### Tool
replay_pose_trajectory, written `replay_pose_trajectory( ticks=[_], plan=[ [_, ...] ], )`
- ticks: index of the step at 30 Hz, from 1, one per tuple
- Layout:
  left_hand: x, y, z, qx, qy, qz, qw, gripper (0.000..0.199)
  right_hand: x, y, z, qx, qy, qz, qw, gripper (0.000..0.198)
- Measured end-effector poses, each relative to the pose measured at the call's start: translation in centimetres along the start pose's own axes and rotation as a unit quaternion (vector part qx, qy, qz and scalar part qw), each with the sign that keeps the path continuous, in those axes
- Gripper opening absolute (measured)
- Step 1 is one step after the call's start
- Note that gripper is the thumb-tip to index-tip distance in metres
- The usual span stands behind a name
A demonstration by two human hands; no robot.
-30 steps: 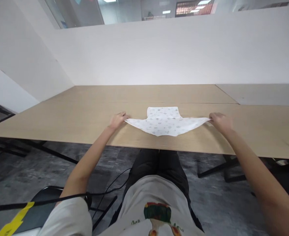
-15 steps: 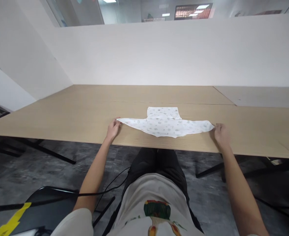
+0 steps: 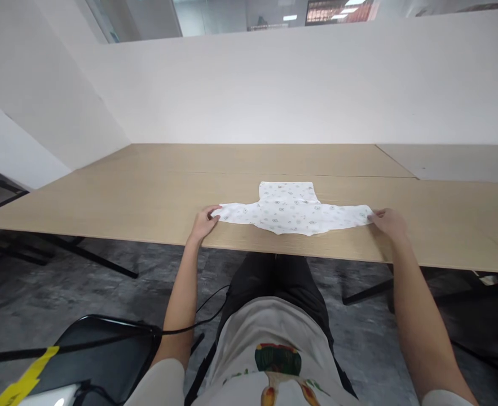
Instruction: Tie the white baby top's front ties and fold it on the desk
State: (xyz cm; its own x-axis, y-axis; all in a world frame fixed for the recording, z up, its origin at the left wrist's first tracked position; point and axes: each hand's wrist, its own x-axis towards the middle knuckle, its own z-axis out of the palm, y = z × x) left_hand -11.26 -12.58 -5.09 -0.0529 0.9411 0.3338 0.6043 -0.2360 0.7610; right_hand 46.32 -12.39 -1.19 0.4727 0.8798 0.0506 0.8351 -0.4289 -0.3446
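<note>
A small white long-sleeved shirt [image 3: 289, 211] with a fine scattered print lies flat on the wooden table, its two sleeves stretched out sideways. Its body makes a short block on the far side, and the near edge is uneven. My left hand [image 3: 204, 223] is closed on the end of the left sleeve, thumb and fingers pinching the cuff. At the other end, my right hand [image 3: 390, 223] pinches the right cuff between thumb and fingers. Both hands rest close to the tabletop.
The light wooden table [image 3: 147, 192] runs along a white wall [image 3: 274, 90], with its near edge before my legs. At lower left stands a black chair [image 3: 105, 361] bearing a white device [image 3: 49, 396]. A black cable [image 3: 198, 324] passes by my left forearm.
The sleeve ends have gone from narrow points to broader, flatter shapes. My left hand has come inward a little towards the shirt's body. The view has shifted slightly.
</note>
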Motion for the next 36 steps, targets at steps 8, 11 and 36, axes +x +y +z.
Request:
replay_pose_trajectory(
  ticks=[8,11,36],
  plan=[
    [0.0,0.0,-0.2,-0.009,-0.015,0.074,0.997,0.039,-0.6,-4.4,-1.8,0.260,-0.052,0.004,0.964,0.020],
    [-0.1,0.5,-0.5,0.018,-0.044,0.092,0.995,0.037,-3.1,-9.1,-1.0,0.449,-0.097,-0.059,0.886,0.011],
    [-0.2,1.1,-0.1,0.020,-0.049,0.042,0.998,0.032,-21.3,-18.2,6.4,0.461,-0.228,-0.300,0.803,0.025]
  ],
)
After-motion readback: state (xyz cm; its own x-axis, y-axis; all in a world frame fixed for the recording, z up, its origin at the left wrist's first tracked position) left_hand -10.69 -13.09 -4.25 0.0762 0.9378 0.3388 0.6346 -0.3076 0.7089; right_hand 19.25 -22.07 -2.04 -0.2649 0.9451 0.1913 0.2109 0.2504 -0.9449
